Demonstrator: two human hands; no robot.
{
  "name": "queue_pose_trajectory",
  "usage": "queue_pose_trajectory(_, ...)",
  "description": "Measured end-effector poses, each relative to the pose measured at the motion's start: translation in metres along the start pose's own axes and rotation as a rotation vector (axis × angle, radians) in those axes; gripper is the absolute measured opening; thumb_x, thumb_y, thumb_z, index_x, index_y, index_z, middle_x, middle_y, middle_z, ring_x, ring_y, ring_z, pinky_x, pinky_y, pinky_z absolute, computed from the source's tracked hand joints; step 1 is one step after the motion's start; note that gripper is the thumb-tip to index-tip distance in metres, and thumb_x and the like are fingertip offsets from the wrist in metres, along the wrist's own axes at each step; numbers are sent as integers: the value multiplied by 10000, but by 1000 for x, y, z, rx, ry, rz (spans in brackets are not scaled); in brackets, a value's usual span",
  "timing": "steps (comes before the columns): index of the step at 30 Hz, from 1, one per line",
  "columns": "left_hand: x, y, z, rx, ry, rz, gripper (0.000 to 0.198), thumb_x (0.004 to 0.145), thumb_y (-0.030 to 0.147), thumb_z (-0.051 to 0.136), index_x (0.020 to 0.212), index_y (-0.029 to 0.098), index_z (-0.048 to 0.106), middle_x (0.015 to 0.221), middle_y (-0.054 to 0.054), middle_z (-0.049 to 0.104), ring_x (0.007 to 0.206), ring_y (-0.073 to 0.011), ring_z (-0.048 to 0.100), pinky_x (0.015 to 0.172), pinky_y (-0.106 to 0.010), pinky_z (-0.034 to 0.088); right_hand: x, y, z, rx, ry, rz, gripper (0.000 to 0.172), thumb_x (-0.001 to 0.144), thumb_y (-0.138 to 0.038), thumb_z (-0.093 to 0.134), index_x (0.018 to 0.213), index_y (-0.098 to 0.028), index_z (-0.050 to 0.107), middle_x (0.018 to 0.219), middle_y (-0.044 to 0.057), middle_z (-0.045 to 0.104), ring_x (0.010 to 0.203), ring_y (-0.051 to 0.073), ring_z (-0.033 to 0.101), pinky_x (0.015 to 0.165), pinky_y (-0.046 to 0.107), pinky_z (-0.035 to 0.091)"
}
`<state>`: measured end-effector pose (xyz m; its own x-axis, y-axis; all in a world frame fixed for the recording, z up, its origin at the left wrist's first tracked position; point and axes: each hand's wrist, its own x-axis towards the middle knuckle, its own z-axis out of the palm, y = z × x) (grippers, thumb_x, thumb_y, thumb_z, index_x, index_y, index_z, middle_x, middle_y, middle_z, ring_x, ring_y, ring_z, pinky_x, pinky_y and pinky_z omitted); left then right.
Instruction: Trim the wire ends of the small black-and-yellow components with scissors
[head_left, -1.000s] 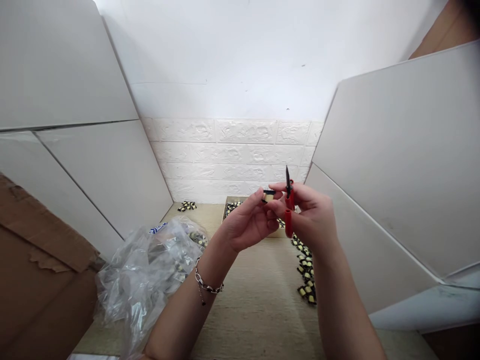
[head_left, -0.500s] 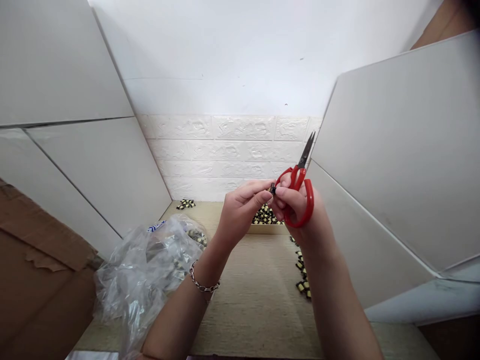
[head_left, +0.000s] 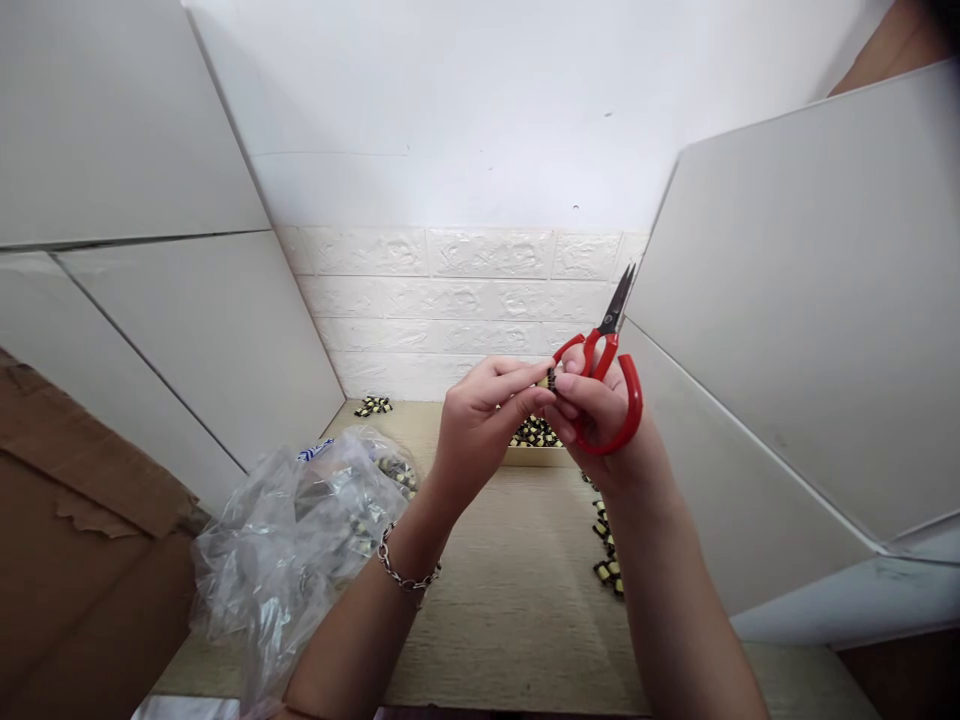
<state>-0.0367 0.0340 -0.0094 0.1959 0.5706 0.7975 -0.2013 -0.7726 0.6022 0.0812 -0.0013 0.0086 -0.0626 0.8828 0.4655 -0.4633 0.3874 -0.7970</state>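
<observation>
My left hand (head_left: pixel 480 425) and my right hand (head_left: pixel 604 430) meet at chest height above the table. Together their fingertips pinch a tiny dark part (head_left: pixel 551 378). Red-handled scissors (head_left: pixel 611 370) hang on my right hand, loops round the fingers, black blades closed and pointing up and right. A chain bracelet (head_left: pixel 405 575) circles my left wrist. Below the hands stands a shallow box (head_left: pixel 536 455) holding several small black-and-yellow parts.
A crumpled clear plastic bag (head_left: pixel 300 540) with more parts lies at the left. A row of black-and-yellow parts (head_left: pixel 607 545) runs along the right side of the table, and a small cluster (head_left: pixel 373 406) sits by the back wall. White panels flank both sides.
The scissors swung from pointing straight up to tilting up-right, handle loops turning to face me. Both hands rose slightly and stayed pinched on the small part.
</observation>
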Motion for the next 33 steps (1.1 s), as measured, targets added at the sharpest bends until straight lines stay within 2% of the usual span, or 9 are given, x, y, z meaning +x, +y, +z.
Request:
queue_pose_trajectory(19,-3,4,5,92,73,111,301,724,170,622,982,324,637,859,-6,648,788,-103,575,737,-257,466,-3,-5,0,-64,1,-4,147,713,-156,542,733,-217,409,476,-98,396,355,40,349,357,168,258)
queue_pose_trajectory(26,-6,4,7,39,30,73,313,747,150,591,1006,321,630,875,-13,626,824,-125,589,770,-292,472,0,-2,-1,13,-59,-16,120,743,-197,524,748,-224,407,451,-105,344,339,36,320,345,162,247)
queue_pose_trajectory(33,-6,7,11,46,38,94,298,739,179,603,1003,312,635,880,-17,636,822,-133,598,779,-300,472,-2,-4,-2,89,-64,-6,100,745,-159,523,740,-212,438,445,-102,374,344,29,346,344,144,256)
